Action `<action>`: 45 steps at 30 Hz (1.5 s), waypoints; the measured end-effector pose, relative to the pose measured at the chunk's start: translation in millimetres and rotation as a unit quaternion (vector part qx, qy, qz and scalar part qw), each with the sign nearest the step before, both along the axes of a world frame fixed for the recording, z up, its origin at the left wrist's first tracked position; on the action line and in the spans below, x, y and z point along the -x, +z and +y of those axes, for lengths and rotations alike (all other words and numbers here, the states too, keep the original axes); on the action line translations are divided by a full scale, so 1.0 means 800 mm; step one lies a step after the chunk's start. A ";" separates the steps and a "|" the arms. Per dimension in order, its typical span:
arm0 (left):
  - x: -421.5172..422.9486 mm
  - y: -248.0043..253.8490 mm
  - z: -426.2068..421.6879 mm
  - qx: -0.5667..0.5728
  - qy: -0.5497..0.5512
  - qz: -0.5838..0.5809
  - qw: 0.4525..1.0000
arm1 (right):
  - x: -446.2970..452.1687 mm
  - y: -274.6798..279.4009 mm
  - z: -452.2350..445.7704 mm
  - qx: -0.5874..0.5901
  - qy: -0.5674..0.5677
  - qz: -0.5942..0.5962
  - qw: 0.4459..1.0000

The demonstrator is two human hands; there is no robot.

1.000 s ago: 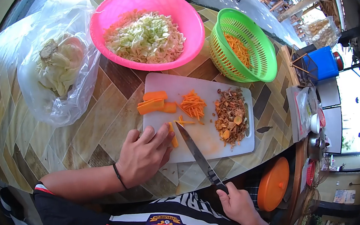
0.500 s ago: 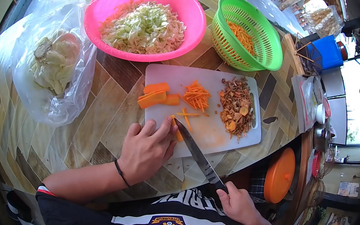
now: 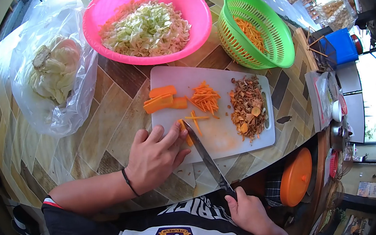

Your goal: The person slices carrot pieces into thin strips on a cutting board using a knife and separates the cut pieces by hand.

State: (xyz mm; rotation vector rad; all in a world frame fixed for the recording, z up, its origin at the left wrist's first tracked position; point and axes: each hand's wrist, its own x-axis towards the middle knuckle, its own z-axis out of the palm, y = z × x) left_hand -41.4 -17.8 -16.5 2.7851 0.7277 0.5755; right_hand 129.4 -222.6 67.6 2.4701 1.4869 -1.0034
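Carrot (image 3: 189, 140) is pinned by the half-curled left hand (image 3: 154, 158) toward the bench's (image 3: 101, 140) near edge; the right hand (image 3: 249, 211) clasps a knife (image 3: 211, 164).

Carrot slices (image 3: 160, 103) lie left of carrot sticks (image 3: 205, 98) on the board (image 3: 171, 76), basin (image 3: 197, 10) and basket (image 3: 235, 31) behind

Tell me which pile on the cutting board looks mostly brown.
The scrap pile at the right end of the cutting board as pictured; the carrot slabs and carrot sticks to its left are orange.
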 end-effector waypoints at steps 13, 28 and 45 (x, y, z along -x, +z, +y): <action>0.001 0.003 0.000 -0.020 -0.004 0.017 1.000 | 0.016 -0.004 0.008 -0.016 0.012 -0.041 0.999; 0.004 0.001 0.005 0.002 0.006 -0.049 0.999 | -0.002 -0.007 0.004 -0.094 -0.041 0.025 0.994; 0.002 0.006 0.004 -0.006 -0.005 0.003 1.000 | 0.004 0.001 0.002 -0.004 -0.019 0.009 1.000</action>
